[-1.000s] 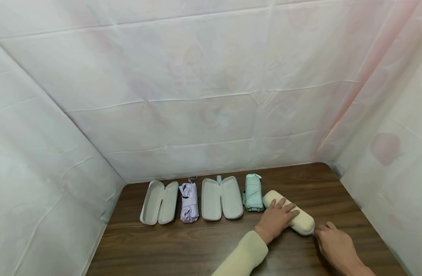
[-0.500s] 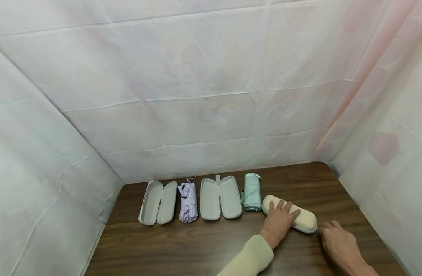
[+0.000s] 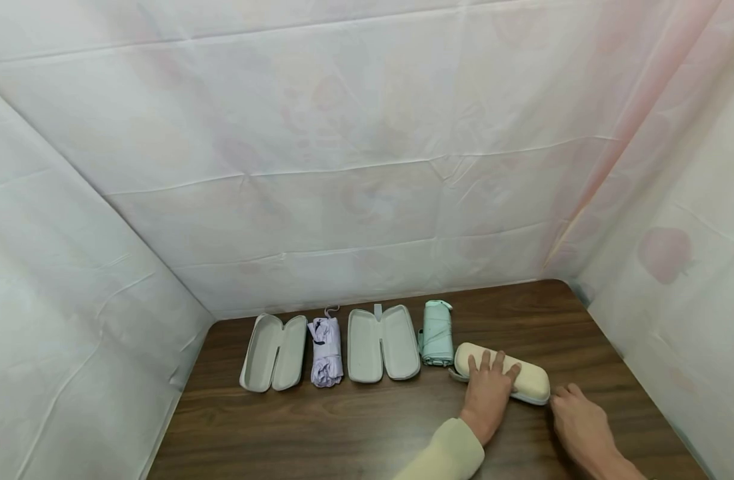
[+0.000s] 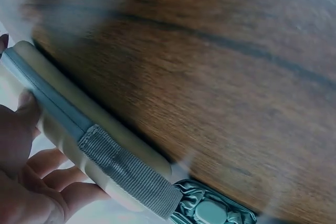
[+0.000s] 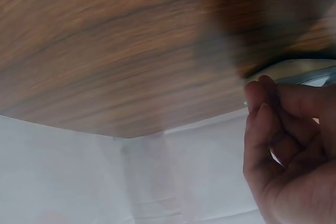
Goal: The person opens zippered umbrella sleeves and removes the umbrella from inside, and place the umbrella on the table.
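Observation:
A cream zippered hard case point(image 3: 531, 381) lies closed and slantwise on the table's right half. Across its top spreads my left hand point(image 3: 488, 393); the left wrist view shows the thumb point(image 4: 27, 106) against the grey zipper band point(image 4: 50, 95) and fingers bent over the other side. A grey woven strap point(image 4: 131, 169) sticks out from the case's left end. At the right end, my right hand point(image 3: 583, 420) pinches with thumb and fingertips by the zipper; the zipper pull is mostly hidden in its grip. The right wrist view shows the case's end point(image 5: 294, 69) behind the fingers.
Left of the case stand, in a row, a folded mint umbrella point(image 3: 438, 333), an opened grey-lined case point(image 3: 401, 343), a folded lilac umbrella point(image 3: 327, 353) and another opened case point(image 3: 291, 353). Pale printed cloth point(image 3: 343, 200) encloses the wooden table point(image 3: 283, 433).
The cream case has turned slightly toward level and its strap now shows at the left end. My left hand has shifted a little right on it; the right hand stays by its right end.

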A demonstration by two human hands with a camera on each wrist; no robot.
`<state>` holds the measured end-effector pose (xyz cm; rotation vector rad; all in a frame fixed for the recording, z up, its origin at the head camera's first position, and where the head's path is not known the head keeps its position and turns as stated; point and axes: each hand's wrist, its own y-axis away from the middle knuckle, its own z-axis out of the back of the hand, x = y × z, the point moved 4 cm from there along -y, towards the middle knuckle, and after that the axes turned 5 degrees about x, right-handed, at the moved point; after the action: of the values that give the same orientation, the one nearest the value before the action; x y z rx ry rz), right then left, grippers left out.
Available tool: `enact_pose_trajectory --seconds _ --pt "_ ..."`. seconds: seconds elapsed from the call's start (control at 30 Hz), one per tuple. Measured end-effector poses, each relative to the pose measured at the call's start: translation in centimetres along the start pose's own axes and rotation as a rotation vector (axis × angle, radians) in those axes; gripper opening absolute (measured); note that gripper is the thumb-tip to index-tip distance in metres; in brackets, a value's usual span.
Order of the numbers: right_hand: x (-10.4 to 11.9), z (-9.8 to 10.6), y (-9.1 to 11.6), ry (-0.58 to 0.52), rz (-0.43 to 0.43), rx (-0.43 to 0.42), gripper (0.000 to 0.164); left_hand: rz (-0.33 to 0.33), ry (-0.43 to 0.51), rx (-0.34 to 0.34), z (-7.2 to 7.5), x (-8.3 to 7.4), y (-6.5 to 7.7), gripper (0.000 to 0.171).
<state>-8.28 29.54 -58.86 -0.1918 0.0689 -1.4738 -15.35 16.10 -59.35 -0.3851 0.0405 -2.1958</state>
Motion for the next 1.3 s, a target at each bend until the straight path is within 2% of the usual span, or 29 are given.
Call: enact_pose_trajectory --seconds 0.2,0.3,0.53,0.9,1.1,1.3 --pt "0.9 0.0 -0.2 0.025 -0.021 0.026 0.018 0.015 0.002 -0.024 -0.2 0.1 -0.1 0.05" --pt "1.2 -0.1 -0.1 0.049 -0.019 0.005 0.016 0.017 -0.003 -0.032 -0.3 0.0 -0.1 0.051" --pt "1.7 -0.3 0.3 0.142 0.03 -0.063 0.023 0.018 0.006 -0.044 -0.5 0.0 -0.1 0.051" --pt "2.4 0.0 0.3 0.138 0.044 -0.086 0.026 0.016 -0.003 -0.085 -0.5 0.0 0.1 0.049" --pt "3.3 -0.2 0.5 0.131 0.014 -0.033 0.025 0.02 -0.004 -0.068 -0.5 -0.1 0.2 0.048" --pt "4.9 -0.3 0.2 0.14 0.022 -0.097 0.025 0.026 -0.008 -0.022 -0.3 -0.7 0.2 0.048"
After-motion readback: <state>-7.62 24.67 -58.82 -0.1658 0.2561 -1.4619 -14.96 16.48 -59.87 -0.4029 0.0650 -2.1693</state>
